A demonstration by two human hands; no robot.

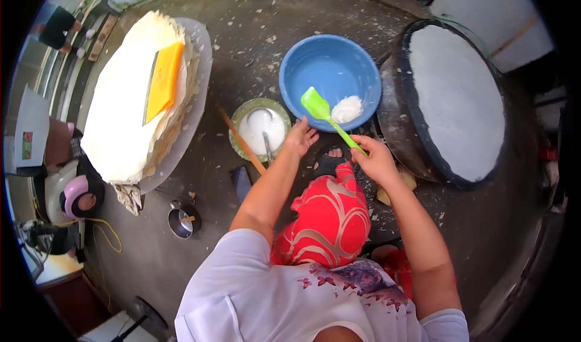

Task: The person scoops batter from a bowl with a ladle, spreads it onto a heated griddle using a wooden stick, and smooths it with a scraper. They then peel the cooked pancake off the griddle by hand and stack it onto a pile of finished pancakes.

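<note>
My right hand (373, 156) grips the handle of a lime-green spatula (316, 105), whose blade is over the blue basin (292, 63). Inside the basin, a white lump (347, 109) lies near the lower right wall. My left hand (301, 137) is at the basin's lower left rim with fingers spread, holding nothing. Left of it stands a green-rimmed bowl (241, 110) of white liquid with a metal ladle (267, 143) in it. A wooden stick (238, 137) lies across the bowl's left side.
At left, a tall stack of pale sheets (121, 100) carries an orange scraper (164, 82). A large round drum (393, 106) with a white top (457, 100) stands at right. A small metal pot (183, 220) sits lower left, near a yellow cable (109, 227).
</note>
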